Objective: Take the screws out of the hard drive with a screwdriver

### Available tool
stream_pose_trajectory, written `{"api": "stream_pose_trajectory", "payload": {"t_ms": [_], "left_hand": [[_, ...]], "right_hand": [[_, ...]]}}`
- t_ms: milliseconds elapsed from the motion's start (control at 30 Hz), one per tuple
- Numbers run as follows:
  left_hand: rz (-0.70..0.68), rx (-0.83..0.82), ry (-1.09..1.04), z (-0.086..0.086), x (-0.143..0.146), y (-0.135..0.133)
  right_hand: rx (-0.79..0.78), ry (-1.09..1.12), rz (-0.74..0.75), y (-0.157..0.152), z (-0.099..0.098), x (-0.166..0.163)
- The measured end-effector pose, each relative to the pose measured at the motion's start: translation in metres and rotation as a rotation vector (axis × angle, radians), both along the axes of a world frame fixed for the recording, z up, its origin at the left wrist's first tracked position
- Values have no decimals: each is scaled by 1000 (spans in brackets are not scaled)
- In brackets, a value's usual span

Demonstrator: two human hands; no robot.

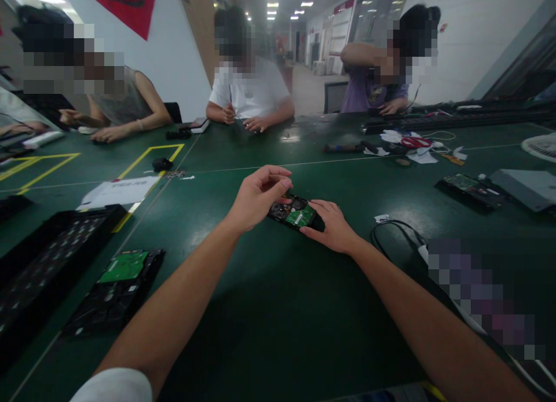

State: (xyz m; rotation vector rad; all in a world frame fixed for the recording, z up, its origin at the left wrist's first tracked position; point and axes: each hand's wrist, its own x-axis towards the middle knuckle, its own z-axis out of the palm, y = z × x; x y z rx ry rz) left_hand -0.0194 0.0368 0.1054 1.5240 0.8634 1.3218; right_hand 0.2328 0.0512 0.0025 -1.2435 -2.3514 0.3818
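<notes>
A hard drive [299, 218] with a green circuit board facing up lies flat on the dark green table in front of me. My right hand [329, 223] grips its right end, with the thumb along the near edge and the fingers at the far edge. Over the drive's left end is my left hand [263, 196], its thumb and fingertips closed together. Whatever they may pinch is too small or hidden to make out. Part of the drive's left side is covered by this hand.
At left lie another hard drive [124, 269], a long black tray [102, 215] and a paper sheet [124, 190]. To the right are a drive with a circuit board [469, 187], a grey box [527, 187], a fan [542, 146] and a cable [374, 234]. Three people sit opposite.
</notes>
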Motion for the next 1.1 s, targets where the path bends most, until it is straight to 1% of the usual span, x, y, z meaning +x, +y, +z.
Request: {"api": "stream_pose_trajectory", "payload": {"t_ms": [133, 267, 400, 533, 633, 733, 933, 1100], "left_hand": [[-52, -111, -97, 1, 2, -1], [-53, -173, -155, 3, 5, -3], [-15, -168, -149, 1, 6, -2], [48, -100, -26, -3, 5, 0], [35, -70, 18, -4, 3, 0], [4, -85, 45, -4, 2, -1], [-76, -179, -83, -3, 6, -7], [-60, -202, -134, -2, 8, -10]], "right_hand": [[2, 3, 1, -1, 1, 1], [8, 1, 4, -1, 1, 1], [-1, -1, -4, -1, 2, 0], [6, 5, -6, -1, 3, -1], [5, 5, -11, -2, 4, -1], [2, 8, -15, -3, 4, -2], [2, 8, -10, -4, 4, -2], [-21, 7, 1, -5, 7, -2]]}}
